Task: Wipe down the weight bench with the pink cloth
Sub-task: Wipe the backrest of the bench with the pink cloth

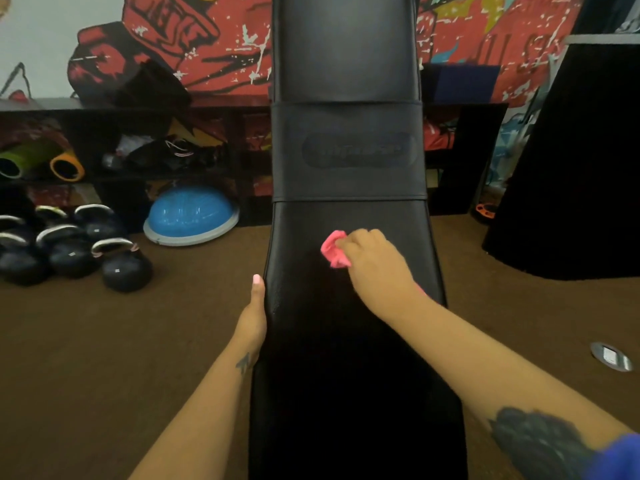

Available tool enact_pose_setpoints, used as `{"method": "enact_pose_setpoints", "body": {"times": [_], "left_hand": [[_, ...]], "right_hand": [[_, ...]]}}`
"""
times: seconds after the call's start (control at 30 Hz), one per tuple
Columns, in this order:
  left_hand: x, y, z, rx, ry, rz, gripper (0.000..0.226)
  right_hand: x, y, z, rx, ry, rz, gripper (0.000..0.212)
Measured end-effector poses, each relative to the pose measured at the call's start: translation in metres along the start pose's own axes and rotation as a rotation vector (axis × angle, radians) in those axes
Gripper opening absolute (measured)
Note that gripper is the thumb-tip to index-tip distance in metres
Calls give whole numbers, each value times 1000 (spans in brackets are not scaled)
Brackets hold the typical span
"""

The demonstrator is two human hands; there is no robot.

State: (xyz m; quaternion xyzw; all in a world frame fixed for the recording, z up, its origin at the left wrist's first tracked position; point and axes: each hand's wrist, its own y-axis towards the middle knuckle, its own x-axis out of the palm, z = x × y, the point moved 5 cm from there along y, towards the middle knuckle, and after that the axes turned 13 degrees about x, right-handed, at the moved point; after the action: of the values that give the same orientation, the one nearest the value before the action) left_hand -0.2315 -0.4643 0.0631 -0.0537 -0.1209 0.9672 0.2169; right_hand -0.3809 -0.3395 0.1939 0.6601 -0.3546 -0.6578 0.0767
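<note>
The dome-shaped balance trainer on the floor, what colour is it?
Blue dome on a grey base, clearest in the head view, left of the black weight bench.

Dim indoor light throughout; the long black padded vinyl bench [346, 150] shows a soft sheen at upper centre and sinks into featureless black below. Overall soft focus, wide-angle bending at edges.

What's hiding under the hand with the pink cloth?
The right hand grips a bunched pink cloth and presses it on the black bench. Only part of the cloth sticks out; the rest, and the bench beneath it, is covered.
</note>
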Motion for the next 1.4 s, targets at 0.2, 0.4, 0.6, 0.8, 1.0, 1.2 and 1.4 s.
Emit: {"method": "enact_pose_setpoints", "body": {"times": [0.2,0.4,0.6,0.8,1.0,1.2,1.4], "left_hand": [[1,-2,2,-11,15,-5,89],[1,-2,2,14,-35,-16,90],[2,-3,3,26,-31,-38,95],[1,-3,3,28,-39,-40,95],[2,-3,4,64,-14,-76,98],[1,-1,2,36,-20,-61,86],[2,-4,2,47,-19,-87,91]], "right_hand": [[-3,-19,14,-160,-123,-147,43],[-3,13,-19,-77,-41,4,31],[4,-18,-19,-225,-98,-156,33],[-6,17,-34,-34,-37,-41,19],[5,-17,-50,-233,-109,-290,39],[-3,11,-42,-65,-95,-213,36],[8,-18,-70,-264,-85,-296,37]]}}
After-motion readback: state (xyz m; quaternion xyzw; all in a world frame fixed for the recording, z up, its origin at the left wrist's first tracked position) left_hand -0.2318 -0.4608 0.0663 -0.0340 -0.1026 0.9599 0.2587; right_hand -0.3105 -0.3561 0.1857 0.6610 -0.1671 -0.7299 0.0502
